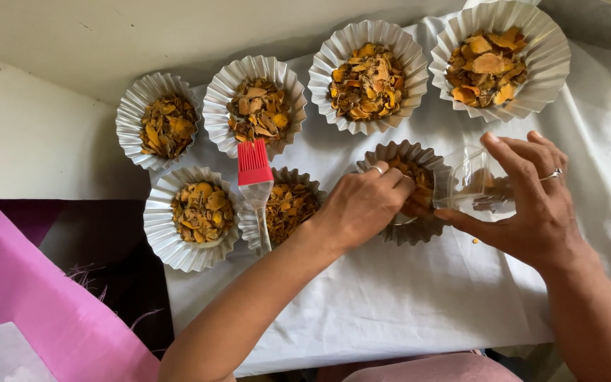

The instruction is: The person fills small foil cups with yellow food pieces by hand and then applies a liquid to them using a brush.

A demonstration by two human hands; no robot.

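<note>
Left hand (363, 205) in foil cup (419, 230); right hand (532, 205) tilts clear cup (472, 180), seemingly near-empty

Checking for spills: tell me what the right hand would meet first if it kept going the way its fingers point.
Probably the clear cup the right hand already holds, then the foil cup beside it.

Seven fluted foil cups (368, 74) of orange-brown dried slices sit on the white cloth (390, 297): four along the far edge, three nearer. One red-bristled brush (255, 185). One clear plastic container (476, 182). Two hands, two rings.
</note>
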